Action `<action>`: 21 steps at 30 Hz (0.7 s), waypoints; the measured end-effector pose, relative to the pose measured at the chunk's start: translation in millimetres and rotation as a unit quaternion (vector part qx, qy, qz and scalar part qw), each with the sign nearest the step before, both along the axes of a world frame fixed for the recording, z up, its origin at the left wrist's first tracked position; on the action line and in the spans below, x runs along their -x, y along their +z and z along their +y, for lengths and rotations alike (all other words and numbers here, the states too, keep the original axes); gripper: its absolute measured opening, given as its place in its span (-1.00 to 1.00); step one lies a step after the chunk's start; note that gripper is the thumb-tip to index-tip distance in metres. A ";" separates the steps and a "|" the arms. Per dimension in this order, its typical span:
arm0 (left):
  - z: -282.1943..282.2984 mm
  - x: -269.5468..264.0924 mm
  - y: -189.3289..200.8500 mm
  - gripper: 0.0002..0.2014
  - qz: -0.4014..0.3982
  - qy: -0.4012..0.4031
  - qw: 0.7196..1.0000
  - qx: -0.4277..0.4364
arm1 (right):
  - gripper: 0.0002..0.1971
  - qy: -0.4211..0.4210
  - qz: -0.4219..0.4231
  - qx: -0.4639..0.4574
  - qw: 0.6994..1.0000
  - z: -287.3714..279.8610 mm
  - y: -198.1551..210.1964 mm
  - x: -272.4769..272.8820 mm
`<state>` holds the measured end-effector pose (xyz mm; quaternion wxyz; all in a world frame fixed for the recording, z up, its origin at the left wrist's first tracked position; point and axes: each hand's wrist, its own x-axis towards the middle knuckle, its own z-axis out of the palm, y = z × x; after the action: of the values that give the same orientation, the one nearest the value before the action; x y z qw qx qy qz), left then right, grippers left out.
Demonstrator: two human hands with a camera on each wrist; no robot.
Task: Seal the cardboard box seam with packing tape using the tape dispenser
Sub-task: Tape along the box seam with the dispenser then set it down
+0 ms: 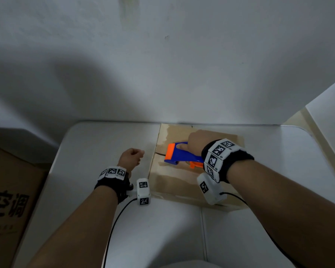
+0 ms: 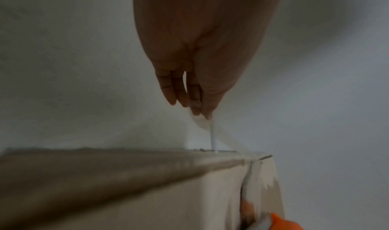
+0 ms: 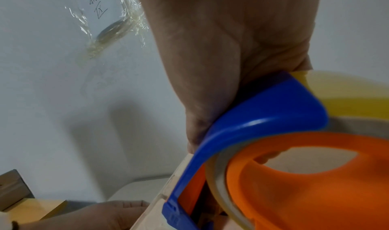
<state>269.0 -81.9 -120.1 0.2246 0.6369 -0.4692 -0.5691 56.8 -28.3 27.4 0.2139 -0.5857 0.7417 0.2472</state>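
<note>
Tape, a clear packing strip (image 2: pixel 212 132), is running from my left hand (image 1: pixel 132 158), which is pinching its free end just off the brown cardboard box (image 1: pixel 174 182)'s left edge. My right hand (image 1: pixel 198 141) is gripping the blue-and-orange plastic tape dispenser (image 1: pixel 179 153) on the box top, sitting on the seam (image 1: pixel 160 153), which is running left to right.

My right hand (image 3: pixel 231 50) grips the blue-orange tape dispenser (image 3: pixel 273 150); below it, probably box edge (image 3: pixel 147 217).
</note>
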 end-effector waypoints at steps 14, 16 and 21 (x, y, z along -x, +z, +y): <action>14.4 23.4 -2.0 -0.25 -0.041 -0.131 0.980 -0.147 | -0.39 -0.012 -0.007 0.015 1.000 -3.1 -12.1 4.3; 11.8 17.3 1.6 -0.24 -0.102 -0.177 0.970 -0.132 | -0.38 -0.009 -0.005 0.015 1.000 -4.2 -13.2 4.6; 13.8 15.0 27.2 -0.55 0.027 -0.101 0.994 -0.025 | -0.38 -0.008 -0.005 -0.003 1.000 -6.5 -10.1 5.0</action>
<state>254.0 -68.1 -92.9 0.1630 0.5764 -0.5105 -0.6170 51.8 -34.8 17.3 0.2216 -0.5807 0.7442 0.2447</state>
